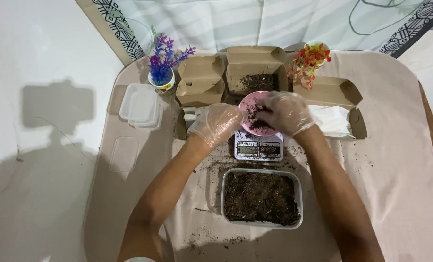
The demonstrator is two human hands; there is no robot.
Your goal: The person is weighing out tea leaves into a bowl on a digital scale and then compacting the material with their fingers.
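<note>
Both hands in clear plastic gloves are working over a pink bowl point(256, 116) sitting on a small digital scale point(258, 146) – left hand point(216, 122) is resting at the bowl's left rim, fingers curled, can't tell if gripping anything; right hand point(287, 113) is reaching into the bowl, fingers bent down pinching dark soil point(258, 124). A clear tray of soil point(261, 198) is lying just in front of the scale – open cardboard boxes point(256, 68), a purple plant pot point(164, 65) and stacked plastic containers point(140, 106) are sitting behind and left
</note>
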